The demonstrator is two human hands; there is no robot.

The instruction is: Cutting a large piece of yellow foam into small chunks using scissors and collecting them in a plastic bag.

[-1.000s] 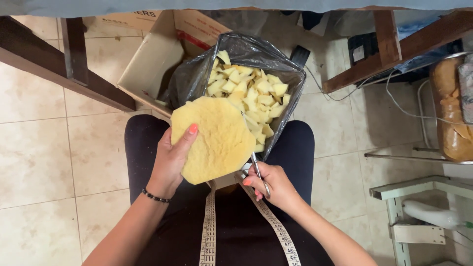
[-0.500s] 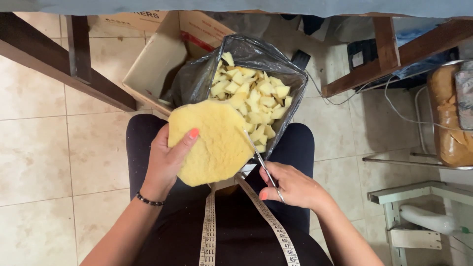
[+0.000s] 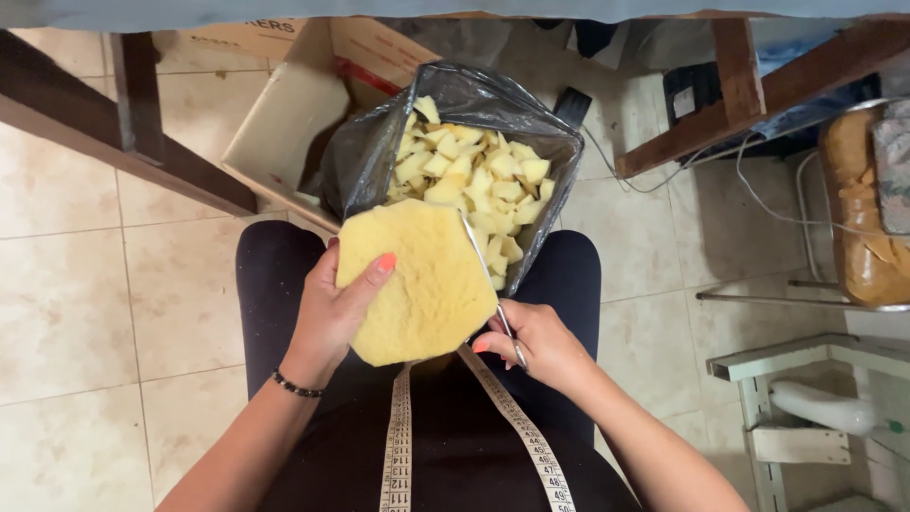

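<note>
yellow foam slab (image 3: 417, 284) in left hand (image 3: 327, 318), scissors (image 3: 493, 289) in right hand (image 3: 536, 341)

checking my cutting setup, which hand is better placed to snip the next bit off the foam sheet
Right: the right hand holds the scissors, blades at the yellow foam sheet edge. The left hand grips the sheet.

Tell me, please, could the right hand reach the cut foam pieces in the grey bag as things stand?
Probably yes: the grey bag gapes open just beyond the right hand, though that hand holds scissors against the foam sheet.
</note>
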